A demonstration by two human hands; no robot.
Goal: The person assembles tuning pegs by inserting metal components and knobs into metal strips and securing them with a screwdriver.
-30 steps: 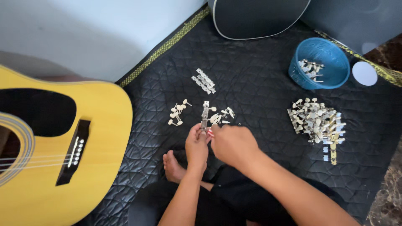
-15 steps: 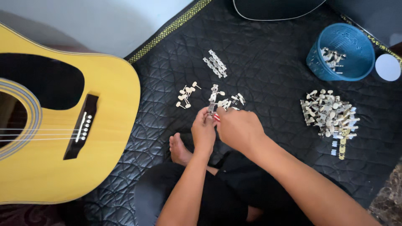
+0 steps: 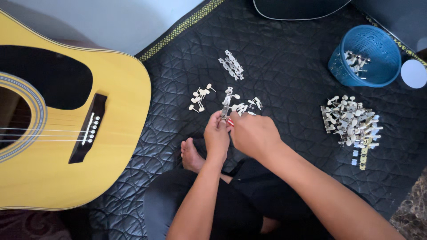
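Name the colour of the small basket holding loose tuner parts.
Blue; the basket shows clearly in the head view.

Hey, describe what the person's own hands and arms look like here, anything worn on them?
Both arms are bare from the hands up to where they leave the picture: no sleeves, gloves or watch show. The left hand and right hand carry no visible rings or bracelets. Dark clothing covers the lap below.

You are sitting on the floor of what looks like a small guitar repair corner in a home: a black quilted mat (image 3: pixel 284 66) is covering the floor, an acoustic guitar (image 3: pixel 58 133) is lying beside you, and tuning machine parts (image 3: pixel 351 121) are lying in heaps near a blue basket (image 3: pixel 365 55).
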